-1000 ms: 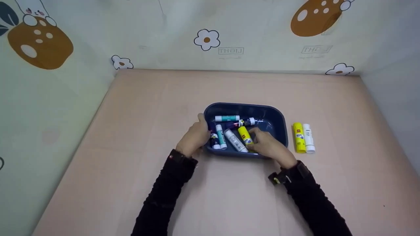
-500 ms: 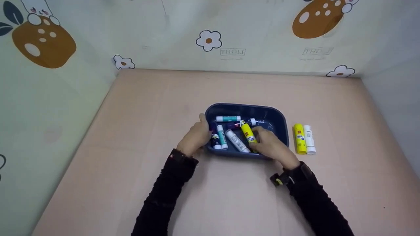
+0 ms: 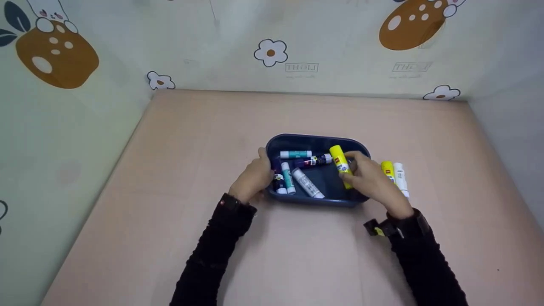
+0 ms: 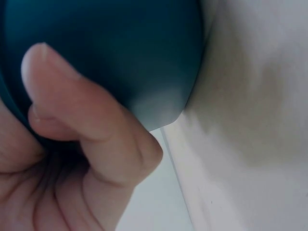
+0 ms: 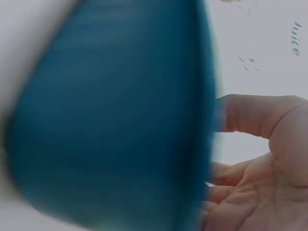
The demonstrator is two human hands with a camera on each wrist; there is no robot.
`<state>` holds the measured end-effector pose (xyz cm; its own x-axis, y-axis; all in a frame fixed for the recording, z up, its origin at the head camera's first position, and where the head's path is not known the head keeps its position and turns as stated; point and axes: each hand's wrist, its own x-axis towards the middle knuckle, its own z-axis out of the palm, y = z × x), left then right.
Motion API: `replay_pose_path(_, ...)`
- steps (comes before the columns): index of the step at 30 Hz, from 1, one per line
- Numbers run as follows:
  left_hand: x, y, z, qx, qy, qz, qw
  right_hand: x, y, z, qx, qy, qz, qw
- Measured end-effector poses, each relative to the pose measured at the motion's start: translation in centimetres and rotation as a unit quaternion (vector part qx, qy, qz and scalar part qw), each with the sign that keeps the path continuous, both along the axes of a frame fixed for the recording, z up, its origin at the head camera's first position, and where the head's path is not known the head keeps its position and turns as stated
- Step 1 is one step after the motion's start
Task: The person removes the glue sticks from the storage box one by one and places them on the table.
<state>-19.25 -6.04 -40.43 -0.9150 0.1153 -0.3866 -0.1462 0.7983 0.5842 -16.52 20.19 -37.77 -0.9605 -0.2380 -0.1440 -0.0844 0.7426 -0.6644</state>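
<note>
In the head view the right hand [image 3: 374,182] pinches a yellow stick [image 3: 341,165] over the right side of the blue tray [image 3: 314,140]; the left hand [image 3: 251,178] grips the tray's left rim. Left wrist view: curled fingers [image 4: 82,120] lie against the tray [image 4: 120,48]. Right wrist view: the tray [image 5: 115,125] is blurred and the grip hidden.

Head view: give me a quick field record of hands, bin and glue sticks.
left hand: grips the left end of the bin
right hand: holds a yellow glue stick raised over the bin's right side
bin: dark blue, on the pink table
in bin: five sticks lying flat, among them a teal stick and a white stick
beside bin, right: yellow stick and white stick on table, side by side
wrist views: blurred, close on the bin wall
</note>
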Motion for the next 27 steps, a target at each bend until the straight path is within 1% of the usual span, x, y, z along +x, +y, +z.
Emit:
replay_pose_path(3,0.0,0.0,-0.1,0.005,0.008,0.000,1.0000,0.1,1.2,0.9,-0.003,-0.001,-0.007,1.000)
replay_pose_path(8,0.2,-0.1,-0.1,0.018,0.019,0.003,0.9996,0.2,3.0,2.2,0.004,-0.021,-0.015,1.000)
replay_pose_path(11,0.2,-0.1,-0.1,0.023,0.014,0.008,0.9996,0.3,3.6,2.5,0.013,-0.031,-0.005,0.999)
replay_pose_path(15,0.3,-0.2,-0.1,0.023,0.006,0.010,0.9997,0.3,3.8,2.5,0.026,-0.033,0.007,0.999)
replay_pose_path(18,0.3,-0.2,-0.1,0.026,0.001,0.011,0.9996,0.2,4.0,2.7,0.031,-0.035,-0.007,0.999)
replay_pose_path(22,0.3,-0.2,-0.1,0.017,0.004,0.001,0.9998,0.3,4.7,3.1,0.033,-0.033,-0.027,0.999)
replay_pose_path(25,0.2,-0.2,-0.2,0.009,0.008,-0.007,0.9999,0.6,5.5,3.6,0.026,-0.017,-0.039,0.999)
replay_pose_path(27,0.2,-0.2,-0.2,0.015,0.001,-0.004,0.9999,0.7,6.1,3.8,0.019,-0.005,-0.048,0.999)
